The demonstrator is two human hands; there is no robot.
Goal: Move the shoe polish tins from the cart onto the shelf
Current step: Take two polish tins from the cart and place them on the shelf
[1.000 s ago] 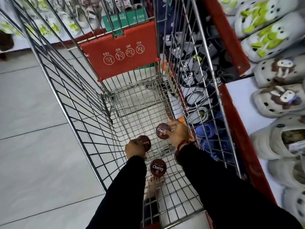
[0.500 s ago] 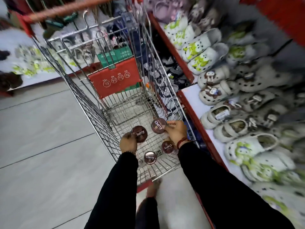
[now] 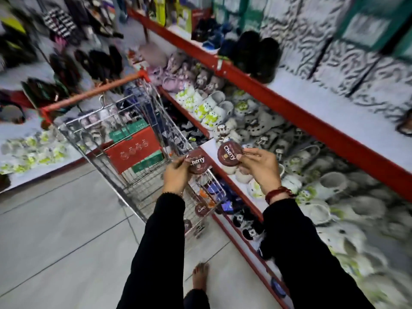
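My left hand (image 3: 176, 175) holds a round dark-brown shoe polish tin (image 3: 198, 161) marked "Cherry", raised above the wire cart (image 3: 142, 179). My right hand (image 3: 259, 167) grips a second like tin (image 3: 229, 154) beside it, over the edge of the red-framed shelf (image 3: 296, 112). Two more tins stay low in the cart: one (image 3: 201, 209) lies on the wire floor and another (image 3: 187, 226) shows partly behind my left sleeve.
The shelf's white boards carry rows of white and green clogs (image 3: 207, 108) and dark slippers (image 3: 249, 50). The cart's red child-seat flap (image 3: 133, 150) and orange handle (image 3: 93, 92) face away. Grey tiled floor (image 3: 55, 230) spreads left; a bare foot (image 3: 200, 277) stands below.
Both hands have lifted their tins up out of the cart toward the shelf. The view has swung up and right, showing more of the shelf.
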